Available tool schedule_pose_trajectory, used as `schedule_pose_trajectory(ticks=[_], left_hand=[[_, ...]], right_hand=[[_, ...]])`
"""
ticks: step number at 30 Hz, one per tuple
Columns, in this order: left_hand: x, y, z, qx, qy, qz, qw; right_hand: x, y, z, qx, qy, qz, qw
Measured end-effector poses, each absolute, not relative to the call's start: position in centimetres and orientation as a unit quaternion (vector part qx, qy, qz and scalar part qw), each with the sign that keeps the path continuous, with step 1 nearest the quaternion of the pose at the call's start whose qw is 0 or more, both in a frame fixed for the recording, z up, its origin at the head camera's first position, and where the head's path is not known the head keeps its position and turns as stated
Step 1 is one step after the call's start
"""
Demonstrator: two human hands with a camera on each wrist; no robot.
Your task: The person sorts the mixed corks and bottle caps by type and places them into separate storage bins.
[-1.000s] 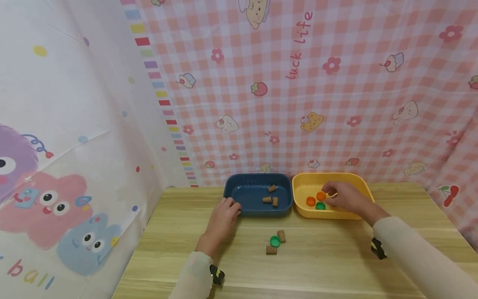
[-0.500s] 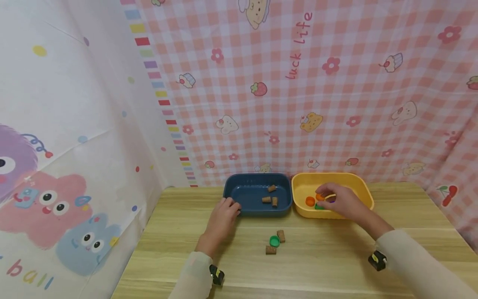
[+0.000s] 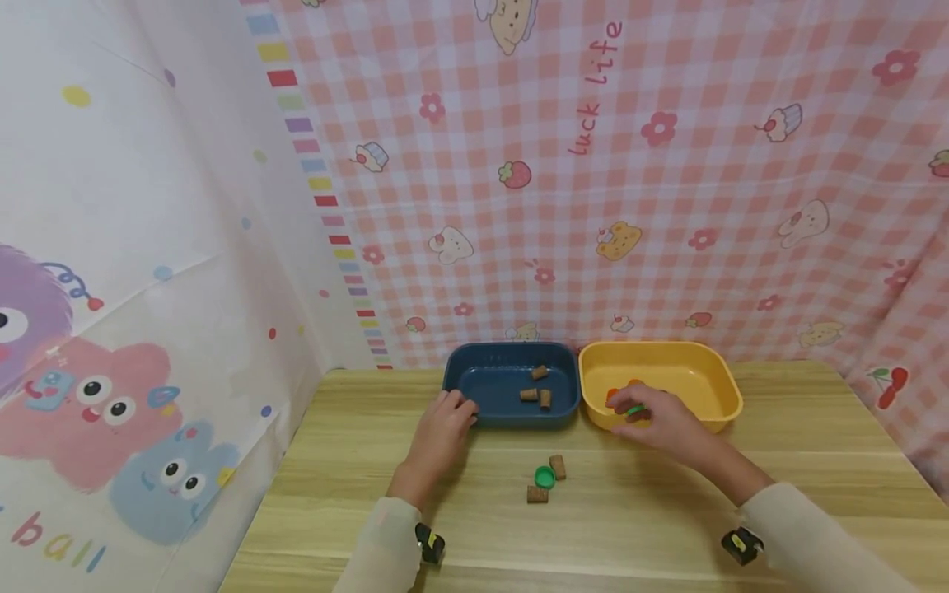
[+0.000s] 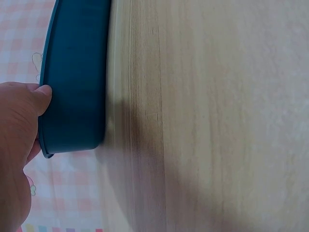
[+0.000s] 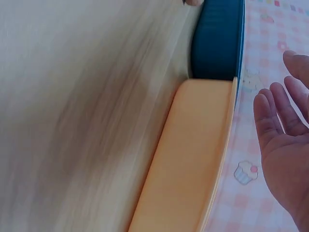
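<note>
My left hand [image 3: 437, 441] grips the near left corner of the blue tray [image 3: 482, 385]. In the left wrist view its thumb [image 4: 45, 92] presses the outer wall and the other fingers are behind the rim. Several corks [image 3: 529, 395] lie inside the tray. Over the near part of the yellow tray [image 3: 693, 366] hovers my right hand [image 3: 667, 427], fingers parted and loosely bent, with nothing held in the right wrist view. Below its fingers, orange bottle caps [image 3: 611, 397] and a green cap [image 3: 635, 408] are partly hidden.
On the wooden table [image 3: 630, 527] in front of the trays lie a green cap [image 3: 544, 477] and two corks, one behind it [image 3: 558, 467] and one before it [image 3: 537, 495]. A pink checked cloth [image 3: 474, 206] hangs close behind the trays.
My right hand has moved left and toward the near rim of the yellow tray, now covering more of the caps. The left hand keeps its place on the blue tray.
</note>
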State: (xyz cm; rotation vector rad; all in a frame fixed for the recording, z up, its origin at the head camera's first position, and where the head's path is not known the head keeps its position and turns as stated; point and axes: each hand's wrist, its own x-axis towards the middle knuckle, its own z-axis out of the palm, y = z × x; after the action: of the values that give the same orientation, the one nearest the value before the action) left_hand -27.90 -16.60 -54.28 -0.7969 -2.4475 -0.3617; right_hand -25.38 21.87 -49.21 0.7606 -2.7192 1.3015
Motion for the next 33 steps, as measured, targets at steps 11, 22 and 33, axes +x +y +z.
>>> schedule_pose_trajectory(ticks=[11,22,33], left_hand=[[-27.6,-16.6,-53.8,-0.286,-0.918,-0.139,0.238],[-27.6,-16.4,-53.8,-0.296,-0.908,-0.145,0.260],[-27.8,-16.6,-53.8,-0.298,-0.910,-0.150,0.245]], right_hand=[[-24.6,19.3,-50.3,0.250,-0.868,0.424,-0.066],[-24.4,16.5,-52.7,0.301,-0.872,0.370,-0.108],[-24.6,15.0,-54.2,0.322,-0.889,0.311,-0.094]])
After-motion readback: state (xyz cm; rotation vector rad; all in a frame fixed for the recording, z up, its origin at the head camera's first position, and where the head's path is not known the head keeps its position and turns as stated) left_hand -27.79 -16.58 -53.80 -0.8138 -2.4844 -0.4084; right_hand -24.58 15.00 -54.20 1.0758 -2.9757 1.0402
